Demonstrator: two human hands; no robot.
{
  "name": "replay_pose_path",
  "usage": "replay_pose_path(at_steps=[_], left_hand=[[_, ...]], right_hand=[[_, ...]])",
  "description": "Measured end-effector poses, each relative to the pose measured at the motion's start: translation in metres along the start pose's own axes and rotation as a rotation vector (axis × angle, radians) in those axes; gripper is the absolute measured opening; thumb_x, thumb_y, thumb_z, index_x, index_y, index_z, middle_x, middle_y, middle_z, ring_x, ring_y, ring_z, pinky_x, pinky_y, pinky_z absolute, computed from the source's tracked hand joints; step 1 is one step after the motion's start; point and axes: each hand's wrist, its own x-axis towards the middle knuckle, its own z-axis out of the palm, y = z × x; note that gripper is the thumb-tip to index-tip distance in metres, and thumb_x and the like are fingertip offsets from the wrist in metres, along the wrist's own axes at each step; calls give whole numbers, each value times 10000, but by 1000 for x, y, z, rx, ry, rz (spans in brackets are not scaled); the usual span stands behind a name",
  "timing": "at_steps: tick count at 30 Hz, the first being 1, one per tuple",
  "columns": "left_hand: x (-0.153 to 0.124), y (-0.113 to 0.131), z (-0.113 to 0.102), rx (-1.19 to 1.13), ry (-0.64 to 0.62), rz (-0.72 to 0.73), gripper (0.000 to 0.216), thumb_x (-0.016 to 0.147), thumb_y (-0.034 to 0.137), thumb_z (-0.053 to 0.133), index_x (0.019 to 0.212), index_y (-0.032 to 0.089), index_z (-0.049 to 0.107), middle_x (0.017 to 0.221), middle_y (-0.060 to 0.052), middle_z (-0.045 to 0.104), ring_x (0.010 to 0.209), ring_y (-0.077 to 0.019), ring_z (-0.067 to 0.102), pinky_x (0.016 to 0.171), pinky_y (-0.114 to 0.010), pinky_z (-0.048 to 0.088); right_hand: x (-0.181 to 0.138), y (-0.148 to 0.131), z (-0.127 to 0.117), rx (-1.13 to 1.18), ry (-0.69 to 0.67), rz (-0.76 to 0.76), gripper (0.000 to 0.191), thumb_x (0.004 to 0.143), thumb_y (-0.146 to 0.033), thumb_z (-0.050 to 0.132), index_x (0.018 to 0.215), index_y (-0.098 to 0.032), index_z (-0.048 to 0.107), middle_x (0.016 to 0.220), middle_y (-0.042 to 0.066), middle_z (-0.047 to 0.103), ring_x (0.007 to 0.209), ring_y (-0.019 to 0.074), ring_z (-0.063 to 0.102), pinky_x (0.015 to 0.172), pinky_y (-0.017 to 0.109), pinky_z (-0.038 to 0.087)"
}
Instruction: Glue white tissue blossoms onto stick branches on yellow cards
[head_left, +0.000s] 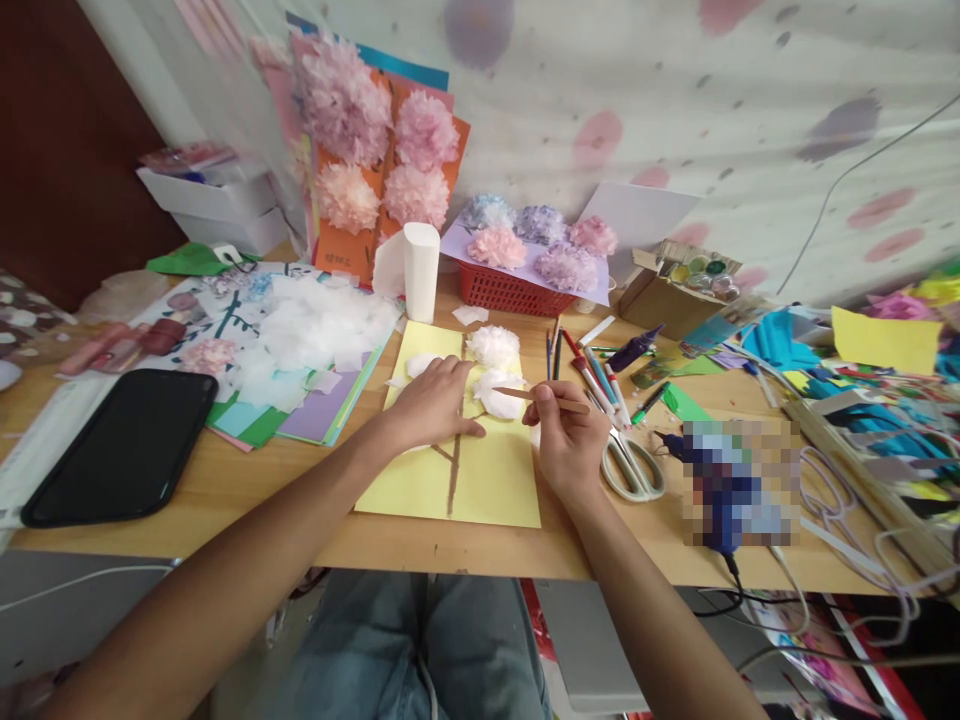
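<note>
A yellow sheet of paper point(499, 480) lies in front of me, with brown branch lines point(454, 475) drawn on it. White tissue flowers point(493, 346) sit on its upper part, and another white clump is partly hidden behind my left hand. My left hand point(433, 402) rests on the sheet with the thumb apart from the fingers, holding nothing that I can see. In my right hand point(570, 440) is a slim brown pencil point(514, 393). Its pointed end faces left, over the lower white flower point(499, 405) on the right side; I cannot tell whether it touches.
Scissors point(634, 468) and markers point(598, 375) lie right of the sheet, near a glue gun point(724, 490) with cords. A white roll point(421, 270) and a red basket point(510, 290) stand behind. White tissue point(322, 320) and a black tablet point(124, 445) are at the left.
</note>
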Motion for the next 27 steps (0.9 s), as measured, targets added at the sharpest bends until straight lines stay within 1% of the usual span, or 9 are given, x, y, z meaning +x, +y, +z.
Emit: replay_pose_path(at_steps=[3,6,8,10,13,15,18,22,27], left_hand=[[2,-3,-3,-64,15,11,768,673,415,848,1336,178,542,1294,-167,609,1267,-370,532,1009,-461,463],[3,-12,-24,-217,37,-43,620,732,415,799,1276,178,617,1213,-135,681,1089,-294,644,916,-387,508],[0,-20,-47,-277,133,-118,440,812,384,712,1192,165,677,1110,-104,730,925,-233,678,832,-342,518],[-4,-29,-69,-234,253,-148,248,846,333,641,993,160,741,997,-77,759,886,-219,674,812,-319,502],[-10,-41,-88,-123,354,-197,204,847,296,594,869,164,748,900,-60,763,835,-217,665,784,-307,472],[-11,-47,-87,-70,361,-229,207,847,285,567,867,170,737,884,-60,756,806,-215,650,756,-302,450],[-9,-54,-75,-14,351,-263,213,865,268,502,846,186,698,863,-60,735,785,-213,619,711,-294,413],[-9,-58,-64,60,324,-307,242,898,296,432,744,216,602,740,-50,665,715,-215,563,627,-295,340],[-12,-60,-64,95,302,-316,321,917,373,396,660,228,524,668,-52,611,666,-219,530,602,-307,291]], right_hand=[[-2,1,-1,3,11,-28,353,1010,-437,493,761,-229,635,697,17,659,642,170,637,638,299,492],[-4,1,-1,-6,17,-35,348,1012,-440,485,777,-232,637,652,0,628,613,162,617,636,298,491],[-5,1,-2,-20,11,-40,359,1011,-442,489,754,-231,628,648,1,628,610,160,614,630,293,486],[-4,1,-2,-29,5,-47,384,1012,-437,490,715,-228,615,675,11,647,623,159,619,628,290,482],[-3,1,-2,-45,-6,-55,413,1014,-424,491,677,-221,616,710,24,671,646,160,630,630,286,479],[-2,2,-1,-54,-12,-66,436,1014,-420,495,645,-215,609,715,27,675,646,157,629,622,280,473],[-2,3,0,-63,-27,-66,458,1015,-425,490,623,-212,596,717,28,675,629,150,623,603,272,467],[-2,4,1,-71,-44,-41,402,1014,-436,492,719,-214,652,670,11,656,596,146,615,593,269,467],[0,5,2,-70,-59,-22,372,1009,-448,501,789,-212,685,660,8,670,587,149,629,602,271,476]])
